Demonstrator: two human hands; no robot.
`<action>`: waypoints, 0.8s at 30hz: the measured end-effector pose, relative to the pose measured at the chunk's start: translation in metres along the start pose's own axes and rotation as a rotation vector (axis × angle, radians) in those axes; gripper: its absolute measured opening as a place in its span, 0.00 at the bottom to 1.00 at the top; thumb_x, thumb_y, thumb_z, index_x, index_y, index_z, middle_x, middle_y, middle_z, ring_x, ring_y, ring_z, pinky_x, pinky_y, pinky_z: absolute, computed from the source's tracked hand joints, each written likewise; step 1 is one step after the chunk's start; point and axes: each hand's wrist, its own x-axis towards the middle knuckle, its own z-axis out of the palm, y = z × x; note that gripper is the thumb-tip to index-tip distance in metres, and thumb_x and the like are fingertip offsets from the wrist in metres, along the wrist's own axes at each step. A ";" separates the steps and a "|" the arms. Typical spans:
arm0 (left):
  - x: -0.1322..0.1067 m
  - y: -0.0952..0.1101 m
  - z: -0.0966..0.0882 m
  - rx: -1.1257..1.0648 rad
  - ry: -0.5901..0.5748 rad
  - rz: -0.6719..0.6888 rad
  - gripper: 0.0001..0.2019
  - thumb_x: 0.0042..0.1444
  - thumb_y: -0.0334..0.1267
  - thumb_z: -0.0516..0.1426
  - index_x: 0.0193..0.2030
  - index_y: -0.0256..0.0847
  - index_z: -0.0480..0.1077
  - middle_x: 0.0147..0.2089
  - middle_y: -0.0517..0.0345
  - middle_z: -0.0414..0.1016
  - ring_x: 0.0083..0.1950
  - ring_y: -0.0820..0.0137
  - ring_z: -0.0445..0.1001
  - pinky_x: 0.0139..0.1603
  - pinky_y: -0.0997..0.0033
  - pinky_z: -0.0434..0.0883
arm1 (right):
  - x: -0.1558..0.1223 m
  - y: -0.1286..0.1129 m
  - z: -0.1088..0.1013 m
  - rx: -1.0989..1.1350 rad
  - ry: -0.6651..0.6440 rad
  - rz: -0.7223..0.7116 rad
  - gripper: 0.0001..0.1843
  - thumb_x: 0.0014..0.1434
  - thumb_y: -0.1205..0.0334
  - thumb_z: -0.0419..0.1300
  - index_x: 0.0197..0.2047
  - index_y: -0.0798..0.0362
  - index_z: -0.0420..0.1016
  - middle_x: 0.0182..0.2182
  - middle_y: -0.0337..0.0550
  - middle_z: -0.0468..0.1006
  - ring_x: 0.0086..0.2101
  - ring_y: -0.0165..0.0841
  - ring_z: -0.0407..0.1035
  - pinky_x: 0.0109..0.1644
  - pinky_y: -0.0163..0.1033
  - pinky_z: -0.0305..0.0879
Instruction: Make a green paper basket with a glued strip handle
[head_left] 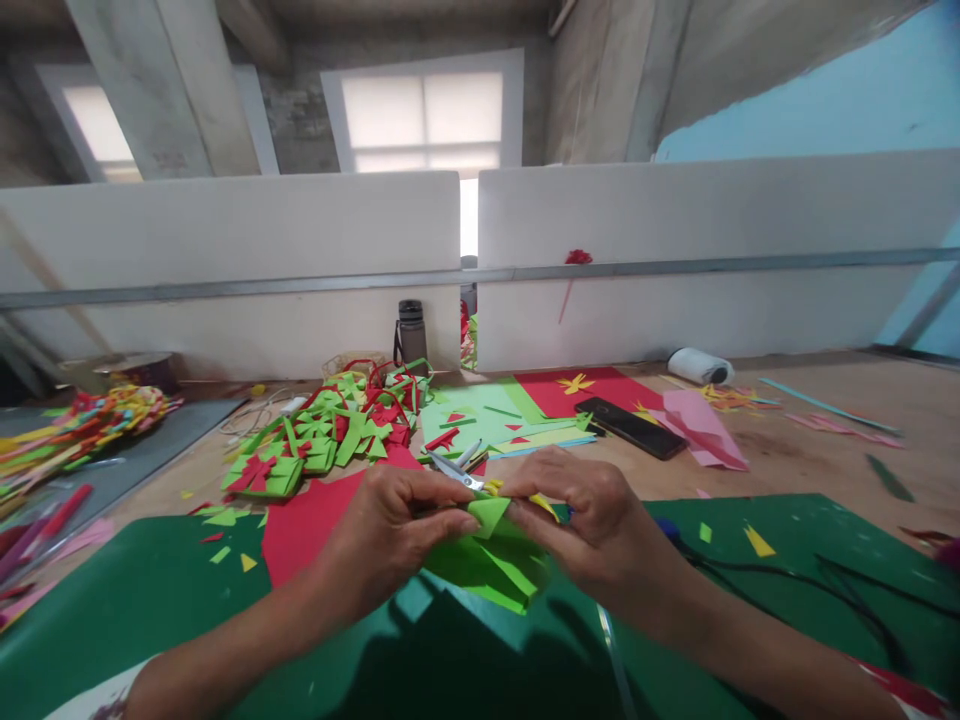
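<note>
My left hand (394, 535) and my right hand (592, 525) meet above a dark green sheet (135, 600), both pinching a folded light green paper piece (495, 560). Fingers of both hands are closed on its top fold. A pair of scissors (459, 470) lies on the table just behind my fingers, blades pointing away to the left. A red sheet (307, 520) lies under my left hand.
A heap of finished green-and-red paper baskets (330, 430) sits at the back left. A black phone (630, 427), pink paper (701, 425), a dark bottle (411, 335), a white roll (697, 366) and coloured strips (67, 425) surround the work area. White partition boards (225, 270) close the far edge.
</note>
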 end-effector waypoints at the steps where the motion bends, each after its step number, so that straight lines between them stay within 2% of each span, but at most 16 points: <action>1: 0.000 -0.001 0.001 0.013 -0.004 0.019 0.07 0.42 0.38 0.61 0.28 0.38 0.78 0.24 0.58 0.75 0.25 0.74 0.67 0.23 0.79 0.63 | 0.000 -0.001 0.001 0.006 -0.014 0.022 0.08 0.55 0.71 0.55 0.29 0.54 0.75 0.26 0.38 0.76 0.29 0.29 0.68 0.36 0.37 0.60; 7: 0.003 -0.007 0.001 0.122 -0.006 0.059 0.11 0.45 0.41 0.59 0.27 0.33 0.77 0.18 0.61 0.65 0.20 0.78 0.58 0.20 0.80 0.55 | -0.004 -0.003 0.003 0.045 -0.064 0.146 0.08 0.54 0.72 0.56 0.26 0.54 0.73 0.23 0.35 0.72 0.26 0.26 0.65 0.31 0.33 0.58; 10: 0.002 -0.009 -0.001 0.166 -0.043 0.095 0.11 0.48 0.40 0.57 0.26 0.33 0.75 0.18 0.63 0.62 0.21 0.79 0.56 0.19 0.80 0.53 | -0.005 -0.005 0.003 0.042 -0.077 0.174 0.09 0.54 0.72 0.55 0.25 0.54 0.72 0.22 0.33 0.71 0.25 0.25 0.65 0.30 0.32 0.57; 14: 0.000 -0.008 -0.001 0.204 -0.055 0.134 0.10 0.51 0.38 0.55 0.24 0.34 0.72 0.18 0.64 0.59 0.21 0.79 0.55 0.19 0.80 0.52 | -0.004 -0.007 0.002 0.014 -0.089 0.141 0.09 0.55 0.71 0.55 0.26 0.54 0.71 0.21 0.33 0.70 0.25 0.25 0.64 0.30 0.32 0.56; 18: 0.000 -0.006 -0.002 0.206 -0.061 0.142 0.11 0.52 0.36 0.55 0.22 0.35 0.70 0.18 0.65 0.57 0.21 0.79 0.53 0.19 0.80 0.51 | -0.004 -0.008 0.001 -0.015 -0.117 0.085 0.08 0.57 0.70 0.53 0.30 0.53 0.72 0.25 0.36 0.73 0.27 0.27 0.66 0.32 0.33 0.58; 24: 0.000 -0.003 -0.003 0.193 -0.071 0.135 0.11 0.53 0.37 0.55 0.22 0.36 0.70 0.18 0.65 0.56 0.21 0.79 0.52 0.19 0.79 0.51 | -0.004 -0.010 -0.001 -0.035 -0.138 0.035 0.08 0.58 0.68 0.53 0.34 0.53 0.73 0.28 0.38 0.75 0.29 0.29 0.68 0.34 0.35 0.61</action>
